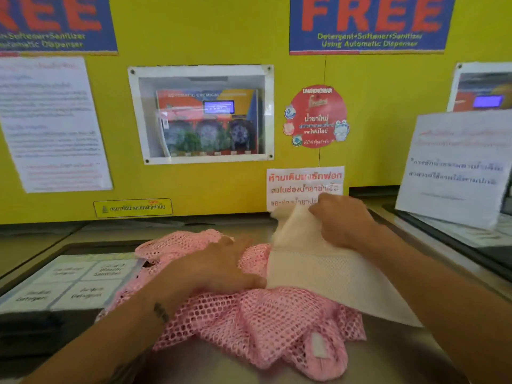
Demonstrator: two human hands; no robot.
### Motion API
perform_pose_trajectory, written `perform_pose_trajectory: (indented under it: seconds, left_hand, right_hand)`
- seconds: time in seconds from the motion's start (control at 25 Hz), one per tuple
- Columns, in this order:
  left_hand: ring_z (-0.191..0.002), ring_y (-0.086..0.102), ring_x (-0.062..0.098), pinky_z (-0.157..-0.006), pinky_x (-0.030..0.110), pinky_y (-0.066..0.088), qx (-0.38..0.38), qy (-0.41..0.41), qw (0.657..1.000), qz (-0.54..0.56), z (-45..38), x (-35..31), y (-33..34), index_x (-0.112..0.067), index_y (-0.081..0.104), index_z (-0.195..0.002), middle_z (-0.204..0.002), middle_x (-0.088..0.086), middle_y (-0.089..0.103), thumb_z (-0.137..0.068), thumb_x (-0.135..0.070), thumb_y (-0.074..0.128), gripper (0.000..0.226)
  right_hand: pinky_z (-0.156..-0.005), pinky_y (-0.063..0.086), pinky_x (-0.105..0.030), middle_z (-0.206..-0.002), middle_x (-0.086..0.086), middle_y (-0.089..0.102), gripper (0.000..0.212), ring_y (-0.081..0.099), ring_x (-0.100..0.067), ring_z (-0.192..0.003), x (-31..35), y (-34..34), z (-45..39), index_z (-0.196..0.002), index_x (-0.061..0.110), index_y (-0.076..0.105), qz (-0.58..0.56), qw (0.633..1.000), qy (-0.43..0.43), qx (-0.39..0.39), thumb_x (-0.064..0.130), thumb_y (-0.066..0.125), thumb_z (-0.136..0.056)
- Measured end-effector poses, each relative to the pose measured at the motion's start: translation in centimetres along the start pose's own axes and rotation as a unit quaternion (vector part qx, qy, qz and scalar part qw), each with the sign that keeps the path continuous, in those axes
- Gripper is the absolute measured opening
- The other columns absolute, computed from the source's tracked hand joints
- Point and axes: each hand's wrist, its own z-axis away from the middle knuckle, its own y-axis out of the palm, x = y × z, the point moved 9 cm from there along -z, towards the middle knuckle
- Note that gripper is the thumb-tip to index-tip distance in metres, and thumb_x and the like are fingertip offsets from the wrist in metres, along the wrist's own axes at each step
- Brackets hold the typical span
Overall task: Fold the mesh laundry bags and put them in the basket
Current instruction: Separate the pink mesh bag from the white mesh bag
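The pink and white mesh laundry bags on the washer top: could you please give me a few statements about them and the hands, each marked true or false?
1. The right hand grips a raised part of the white fine-mesh laundry bag. True.
2. The white bag lies partly on top of the crumpled pink coarse-mesh laundry bag. True.
3. The left hand is lifted clear of both bags. False: it rests on the pink bag, beside the white bag's edge.
4. The pink bag is neatly folded flat. False: it lies bunched and rumpled.
5. A basket stands next to the bags. False: no basket is in view.
6. The wall behind is yellow, with a round red sticker. True.
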Motion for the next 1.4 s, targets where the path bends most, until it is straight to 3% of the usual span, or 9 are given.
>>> perform_pose_trajectory:
  seconds: [0.24, 0.36, 0.52, 0.6, 0.84, 0.96, 1.04, 1.28, 1.4]
  left_hand:
    - [-0.101, 0.057, 0.016, -0.090, 0.033, 0.046, -0.165, 0.026, 0.986, -0.003, 0.2, 2.6, -3.9, -0.032, 0.058, -0.116, -0.121, -0.004, 0.064, -0.083, -0.032, 0.065, 0.033]
    - [-0.094, 0.061, 0.021, -0.082, 0.037, 0.050, -0.219, -0.026, 0.975, -0.031, 1.0, 6.7, -6.6, -0.028, 0.060, -0.103, -0.107, -0.003, 0.067, -0.081, -0.028, 0.059, 0.022]
    - [-0.084, 0.062, 0.025, -0.074, 0.038, 0.049, -0.341, -0.010, 0.936, 0.086, 2.9, 9.5, -9.9, -0.021, 0.064, -0.091, -0.089, 0.001, 0.069, -0.086, -0.027, 0.061, 0.008]
    - [-0.085, 0.061, 0.027, -0.078, 0.041, 0.051, -0.378, -0.002, 0.916, 0.132, 3.3, 9.6, -9.6, -0.019, 0.063, -0.093, -0.090, 0.003, 0.068, -0.088, -0.031, 0.062, 0.013]
    - [-0.083, 0.058, 0.003, -0.069, 0.021, 0.040, -0.342, 0.085, 0.905, 0.237, 3.8, 7.7, -7.8, -0.025, 0.063, -0.106, -0.091, -0.017, 0.062, -0.094, -0.037, 0.055, 0.018]
    - [-0.097, 0.057, 0.011, -0.079, 0.027, 0.039, -0.292, 0.110, 0.919, 0.241, 4.2, 8.1, -7.5, -0.028, 0.063, -0.114, -0.104, -0.014, 0.063, -0.097, -0.046, 0.046, 0.030]
    - [-0.106, 0.056, 0.013, -0.087, 0.033, 0.038, -0.301, 0.112, 0.913, 0.250, 4.6, 9.5, -8.2, -0.033, 0.064, -0.114, -0.114, -0.011, 0.064, -0.097, -0.048, 0.042, 0.032]
    - [-0.107, 0.058, 0.008, -0.096, 0.027, 0.041, -0.340, 0.120, 0.881, 0.304, 5.5, 9.9, -9.4, -0.034, 0.068, -0.109, -0.110, -0.010, 0.068, -0.088, -0.013, 0.062, 0.030]
    - [-0.117, 0.056, 0.014, -0.099, 0.032, 0.040, -0.322, 0.142, 0.894, 0.276, 6.0, 8.1, -9.0, -0.039, 0.059, -0.118, -0.121, -0.008, 0.063, -0.089, -0.021, 0.063, 0.035]
  right_hand:
    - [-0.066, 0.045, -0.030, -0.089, 0.003, 0.063, 0.017, 0.059, -0.019, -0.080, -2.4, 4.7, -0.2, -0.074, 0.023, 0.061, -0.198, 0.971, 0.063, 0.118, 0.023, 0.049, -0.085]
    - [-0.088, 0.044, -0.033, -0.123, 0.003, 0.065, 0.031, 0.058, -0.025, -0.111, 0.2, 0.6, 0.1, -0.111, 0.026, 0.067, -0.301, 0.952, 0.016, 0.047, 0.036, 0.041, -0.097]
    - [-0.109, 0.019, -0.029, -0.161, 0.002, 0.026, 0.057, 0.023, -0.019, -0.146, 9.6, 1.6, 5.6, -0.153, 0.028, 0.026, -0.262, 0.915, -0.161, 0.263, 0.050, 0.034, -0.101]
    - [-0.106, 0.026, -0.030, -0.152, 0.008, 0.034, 0.061, 0.034, -0.016, -0.136, 10.4, 0.8, 4.9, -0.151, 0.026, 0.027, -0.289, 0.908, -0.133, 0.271, 0.047, 0.047, -0.097]
    - [-0.113, 0.033, -0.042, -0.159, 0.005, 0.027, 0.117, 0.035, -0.017, -0.139, 14.8, 0.7, 0.7, -0.154, 0.031, 0.001, -0.466, 0.864, -0.081, 0.170, 0.053, 0.078, -0.069]
    - [-0.096, 0.045, -0.041, -0.127, -0.004, 0.057, 0.053, 0.054, -0.027, -0.119, 17.7, 1.6, -0.3, -0.124, 0.023, 0.044, -0.362, 0.917, -0.135, 0.096, 0.036, 0.067, -0.078]
    - [-0.082, 0.049, -0.041, -0.104, -0.005, 0.064, 0.018, 0.061, -0.031, -0.100, 17.7, -0.6, -0.3, -0.092, 0.030, 0.046, -0.314, 0.936, -0.159, 0.016, 0.024, 0.056, -0.078]
    - [-0.067, 0.048, -0.041, -0.093, -0.006, 0.047, 0.029, 0.054, -0.031, -0.083, 7.7, -12.1, 1.1, -0.102, 0.021, 0.056, -0.210, 0.952, -0.002, -0.224, 0.010, 0.057, -0.075]
    - [-0.072, 0.051, -0.043, -0.107, -0.010, 0.051, 0.038, 0.059, -0.034, -0.092, 2.8, -11.7, 3.8, -0.118, 0.019, 0.058, -0.053, 0.974, 0.088, -0.203, 0.012, 0.061, -0.081]
